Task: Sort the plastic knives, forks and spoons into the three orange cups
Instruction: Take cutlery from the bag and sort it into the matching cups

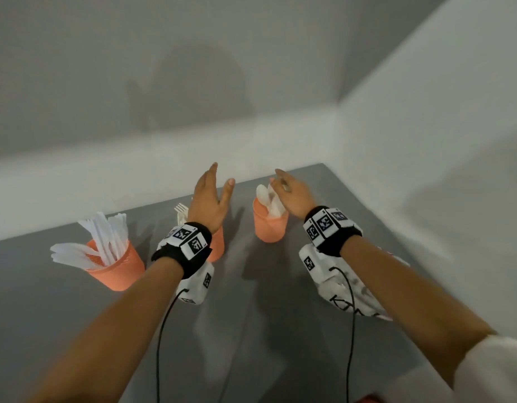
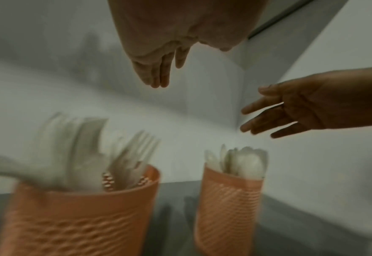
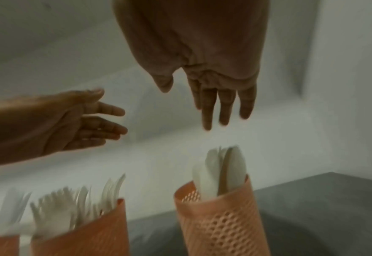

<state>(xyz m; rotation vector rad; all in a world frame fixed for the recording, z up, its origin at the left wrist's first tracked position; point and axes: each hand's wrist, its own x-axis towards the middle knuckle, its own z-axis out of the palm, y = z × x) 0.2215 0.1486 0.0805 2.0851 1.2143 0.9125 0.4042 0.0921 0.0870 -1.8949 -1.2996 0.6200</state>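
Note:
Three orange mesh cups stand in a row on the grey table (image 1: 251,330). The left cup (image 1: 117,269) holds white knives (image 1: 106,239). The middle cup (image 1: 218,245), mostly hidden behind my left wrist, holds forks (image 1: 181,212). The right cup (image 1: 269,225) holds spoons (image 1: 269,199). My left hand (image 1: 209,199) hovers above the middle cup, fingers straight and empty. My right hand (image 1: 292,190) hovers just over the spoon cup, fingers spread, holding nothing. In the wrist views, both hands (image 2: 156,69) (image 3: 220,97) hang empty above the cups (image 2: 82,216) (image 3: 218,220).
White walls meet in a corner behind the table's far right. The table's back edge runs just behind the cups. Black cables hang from both wristbands (image 1: 181,245) over the near table. Something red (image 1: 367,399) shows at the bottom edge.

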